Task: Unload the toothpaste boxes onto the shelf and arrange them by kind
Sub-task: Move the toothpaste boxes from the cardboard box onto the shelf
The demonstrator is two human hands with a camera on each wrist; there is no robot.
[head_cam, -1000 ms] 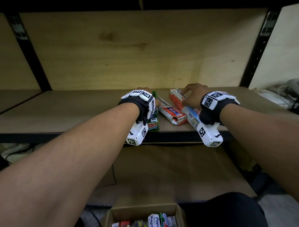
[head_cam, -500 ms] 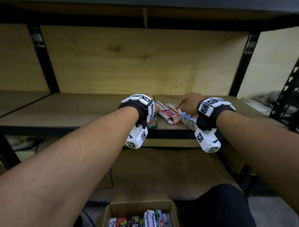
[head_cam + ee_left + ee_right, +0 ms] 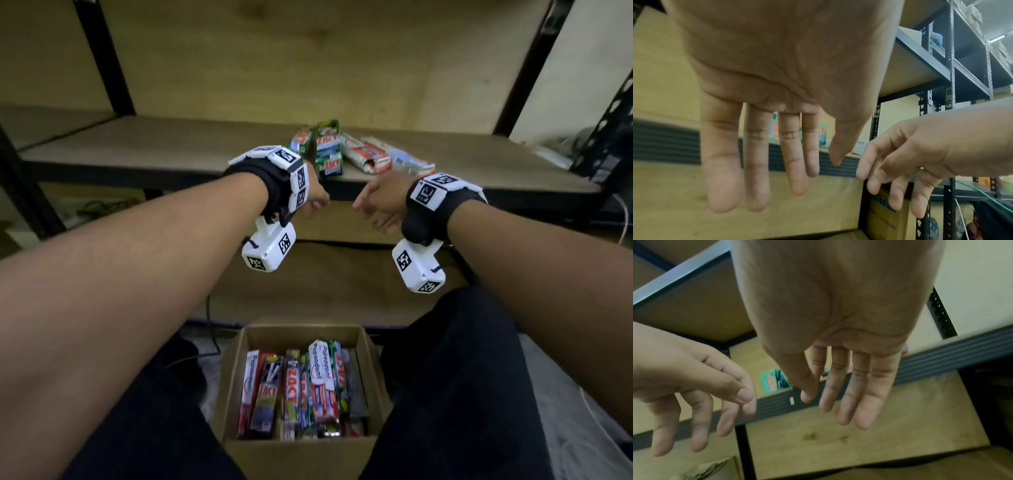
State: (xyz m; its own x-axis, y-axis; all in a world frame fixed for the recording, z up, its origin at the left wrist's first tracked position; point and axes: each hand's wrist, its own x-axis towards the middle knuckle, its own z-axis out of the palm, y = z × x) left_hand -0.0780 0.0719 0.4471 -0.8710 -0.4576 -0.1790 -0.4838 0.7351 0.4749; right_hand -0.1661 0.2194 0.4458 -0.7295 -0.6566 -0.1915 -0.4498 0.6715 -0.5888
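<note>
Green Zact toothpaste boxes lie near the front of the wooden shelf, with red-and-white Pepsodent boxes and a blue-white box to their right. My left hand hangs empty just below the shelf edge, its fingers straight and relaxed. My right hand is beside it, also empty, with its fingers loose. A cardboard box on the floor between my knees holds several more toothpaste boxes.
Black metal uprights frame the shelf bay, with a plywood back panel behind. The lower shelf board sits behind the box. Cables trail at the right, and another rack stands further right.
Both hands let go of the boxes on the shelf and drew back and down below the shelf edge. The head view tilted down, bringing the floor box into sight.
</note>
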